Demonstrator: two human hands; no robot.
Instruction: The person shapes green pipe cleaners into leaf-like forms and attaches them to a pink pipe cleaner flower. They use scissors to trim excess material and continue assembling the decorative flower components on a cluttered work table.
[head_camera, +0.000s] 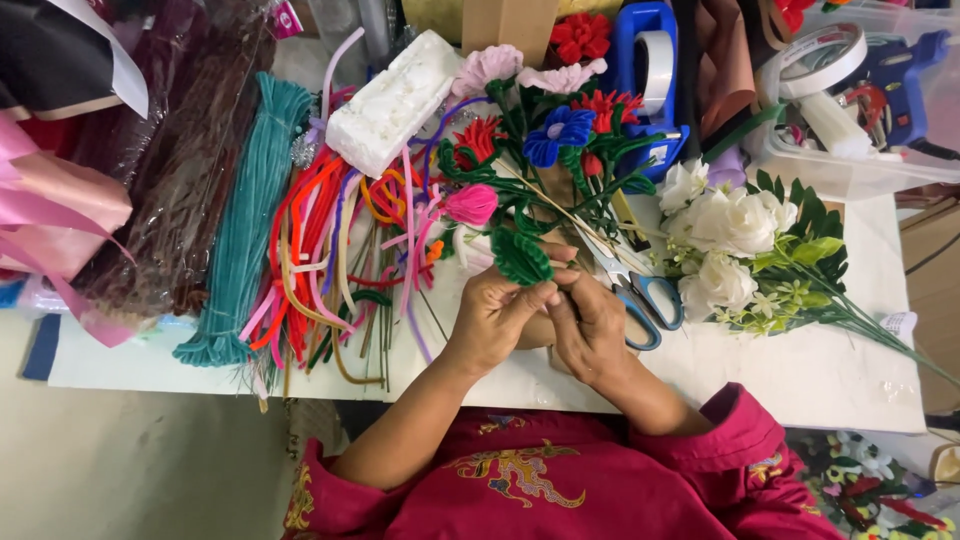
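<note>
Cluttered white desk (150, 365): near its front edge, left hand (495, 315) and right hand (590, 325) pinch a green pipe-cleaner leaf (520, 257), apparently mid-shaping; finishing calls for small, tight twists beside blue-handled scissors (645, 300).

leaf (520, 257): green (fuzzy) | scissors (645, 305): blue | bouquet (730, 240): white

A single head-worn camera looks steeply down, close over the desk (800, 370) (its far edge toward the frame's top), the wearer's forearms entering from below.
</note>
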